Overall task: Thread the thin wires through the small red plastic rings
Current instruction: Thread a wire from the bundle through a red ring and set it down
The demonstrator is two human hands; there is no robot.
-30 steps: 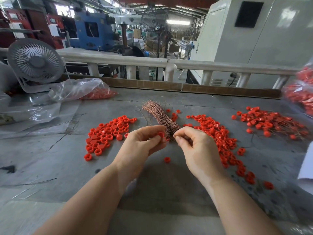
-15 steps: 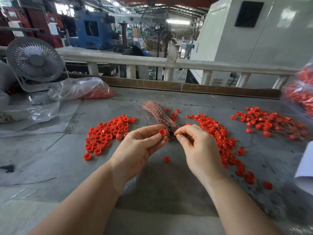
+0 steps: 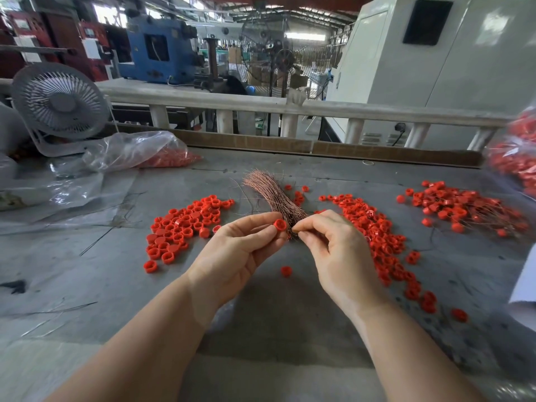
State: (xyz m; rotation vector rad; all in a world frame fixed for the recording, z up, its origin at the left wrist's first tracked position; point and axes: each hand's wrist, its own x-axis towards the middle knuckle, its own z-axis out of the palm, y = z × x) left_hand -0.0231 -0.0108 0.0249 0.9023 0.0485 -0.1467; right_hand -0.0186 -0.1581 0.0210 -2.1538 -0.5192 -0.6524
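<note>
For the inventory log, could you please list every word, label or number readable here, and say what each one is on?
No text here can be read.
Papers on the dark red machines: too blurred to read.
Blue machine: no legible lettering.
White cabinet: no legible marking.
Red rings, wire bundle and plastic bag: no print visible.
</note>
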